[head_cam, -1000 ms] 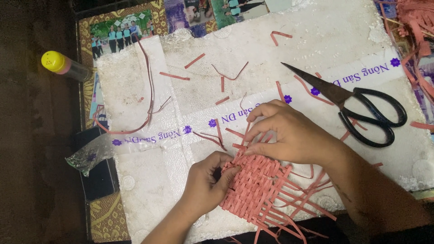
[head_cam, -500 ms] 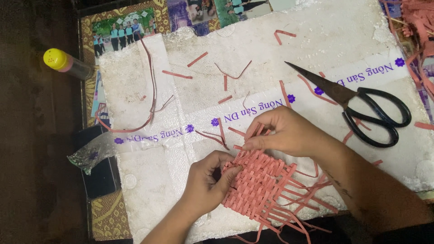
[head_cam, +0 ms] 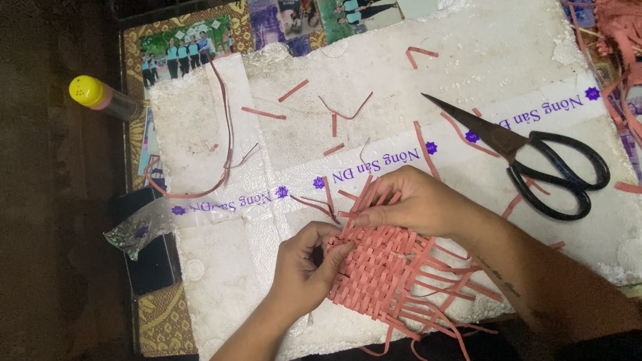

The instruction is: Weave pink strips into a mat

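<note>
Pinching flat pink woven mat (head_cam: 381,271) w/ left hand (head_cam: 309,264) & right hand (head_cam: 414,204).

Your left hand (head_cam: 304,264) moved a little up and to the right, and its fingers came closer to the left edge of the woven pink mat (head_cam: 384,271). Your right hand (head_cam: 414,204) slid slightly forward over the mat's upper strips.

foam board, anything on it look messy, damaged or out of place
The foam board has ragged, crumbled edges at its top left, and short pink strip offcuts lie scattered over it. The black scissors lie open. The woven pink mat under both hands looks regular.
</note>
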